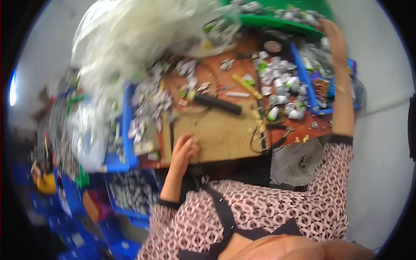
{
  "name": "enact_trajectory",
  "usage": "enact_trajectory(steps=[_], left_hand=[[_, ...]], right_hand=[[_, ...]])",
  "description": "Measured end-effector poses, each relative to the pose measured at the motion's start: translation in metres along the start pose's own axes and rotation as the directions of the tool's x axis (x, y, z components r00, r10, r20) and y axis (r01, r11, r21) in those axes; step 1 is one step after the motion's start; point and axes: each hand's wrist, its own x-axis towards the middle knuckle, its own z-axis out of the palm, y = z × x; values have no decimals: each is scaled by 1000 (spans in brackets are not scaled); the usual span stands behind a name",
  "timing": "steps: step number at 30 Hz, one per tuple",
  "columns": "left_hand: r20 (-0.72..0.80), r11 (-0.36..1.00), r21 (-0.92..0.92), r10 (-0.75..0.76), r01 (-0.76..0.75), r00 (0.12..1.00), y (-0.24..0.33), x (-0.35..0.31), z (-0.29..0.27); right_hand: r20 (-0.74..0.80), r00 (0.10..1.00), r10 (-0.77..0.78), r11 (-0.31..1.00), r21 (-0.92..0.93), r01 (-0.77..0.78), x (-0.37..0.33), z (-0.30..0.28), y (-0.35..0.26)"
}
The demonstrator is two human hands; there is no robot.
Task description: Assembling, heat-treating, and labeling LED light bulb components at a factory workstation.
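My left hand (186, 147) rests at the near left of a brown board (216, 138), fingers loosely bent and thumb apart, with nothing visible in it. A black-handled tool (216, 103), perhaps a soldering iron, lies across the board's far part. My right arm stretches to the far right, where my right hand (333, 32) is at the rim of a green bin (277, 24). Several small grey-white pieces (303, 17) lie in that bin by my fingers. Blur hides whether the fingertips hold one.
White and green bulb-like parts (281, 82) crowd the board's right side, by a blue tray (305, 82). Pliers (284, 136) lie near the front edge. Paper-like white pieces (149, 104) and a large clear plastic bag (130, 34) fill the left. Blue crates (130, 190) stand below.
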Motion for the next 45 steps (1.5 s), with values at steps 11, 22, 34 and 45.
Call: enact_trajectory(steps=[11,22,34,45], left_hand=[[136,987,132,72,-90,988,22,-17,-22],[-168,871,366,410,-330,897,104,-88,-149],[-29,301,939,555,-169,831,150,12,-314],[-108,62,994,701,91,705,189,-30,-369]], right_hand=[[179,379,-908,-97,790,-606,-99,96,-285],[-60,565,-823,-389,784,-483,-118,161,-307],[767,582,269,760,202,-617,-269,212,-123],[618,673,405,760,181,-624,-308,210,-89]])
